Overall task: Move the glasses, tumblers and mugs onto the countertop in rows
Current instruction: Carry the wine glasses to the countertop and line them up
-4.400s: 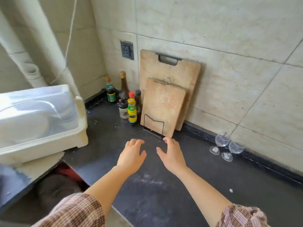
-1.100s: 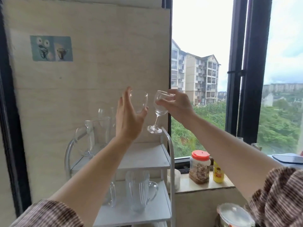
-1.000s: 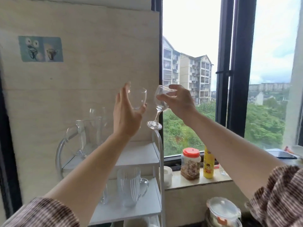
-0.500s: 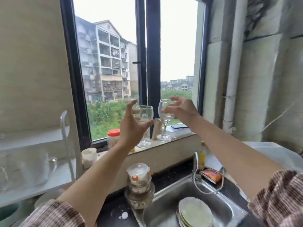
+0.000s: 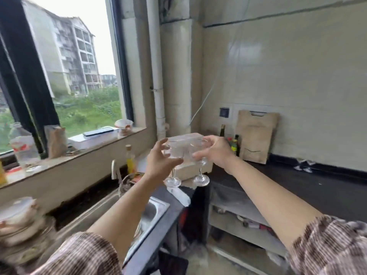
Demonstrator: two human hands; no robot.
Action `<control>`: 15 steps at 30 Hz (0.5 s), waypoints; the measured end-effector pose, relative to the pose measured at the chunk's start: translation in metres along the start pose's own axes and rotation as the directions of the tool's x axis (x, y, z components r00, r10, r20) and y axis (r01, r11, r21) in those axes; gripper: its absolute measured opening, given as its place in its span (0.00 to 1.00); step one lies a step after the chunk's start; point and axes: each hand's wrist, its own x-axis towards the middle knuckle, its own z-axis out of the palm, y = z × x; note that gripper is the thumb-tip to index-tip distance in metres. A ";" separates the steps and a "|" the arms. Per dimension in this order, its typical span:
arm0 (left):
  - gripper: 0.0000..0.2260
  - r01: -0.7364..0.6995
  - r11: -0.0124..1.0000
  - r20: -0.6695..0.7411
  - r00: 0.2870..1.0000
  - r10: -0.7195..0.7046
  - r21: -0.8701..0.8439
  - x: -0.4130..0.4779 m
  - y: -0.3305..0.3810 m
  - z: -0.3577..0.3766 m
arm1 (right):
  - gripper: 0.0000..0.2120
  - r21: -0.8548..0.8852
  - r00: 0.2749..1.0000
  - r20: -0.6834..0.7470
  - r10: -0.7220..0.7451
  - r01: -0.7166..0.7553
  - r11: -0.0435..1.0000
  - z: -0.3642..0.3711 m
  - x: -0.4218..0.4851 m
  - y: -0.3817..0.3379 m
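Each hand carries a stemmed wine glass, upright, in the air above the sink's (image 5: 153,213) corner. The left hand (image 5: 158,161) wraps its fingers round the bowl of the left glass (image 5: 173,163); the right hand (image 5: 215,152) grips the right glass (image 5: 200,167) likewise. On the dark countertop (image 5: 297,185), two blurred shapes (image 5: 302,165) by the wall may be glasses.

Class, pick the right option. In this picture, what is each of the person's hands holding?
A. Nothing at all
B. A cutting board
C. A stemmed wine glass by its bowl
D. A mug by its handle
C: the left hand and right hand each wrap the bowl of a stemmed wine glass, the second wine glass alongside, both held in the air.
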 end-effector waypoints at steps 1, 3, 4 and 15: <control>0.36 -0.003 1.000 0.050 0.999 0.004 -0.016 0.003 0.002 0.026 | 0.36 -0.016 0.999 -0.030 0.013 -0.014 1.000 -0.022 0.000 0.014; 0.35 -0.019 0.999 0.154 0.988 0.024 -0.038 0.010 0.007 0.078 | 0.37 -0.035 0.995 -0.085 0.047 -0.050 0.998 -0.065 0.002 0.040; 0.35 -0.029 0.999 0.201 0.979 0.038 -0.044 0.014 0.008 0.103 | 0.36 -0.036 0.991 -0.113 0.071 -0.076 0.996 -0.086 0.004 0.053; 0.35 -0.094 0.991 0.528 0.839 0.131 -0.096 0.089 0.016 0.361 | 0.35 -0.075 0.912 -0.369 0.177 -0.219 0.973 -0.281 0.060 0.172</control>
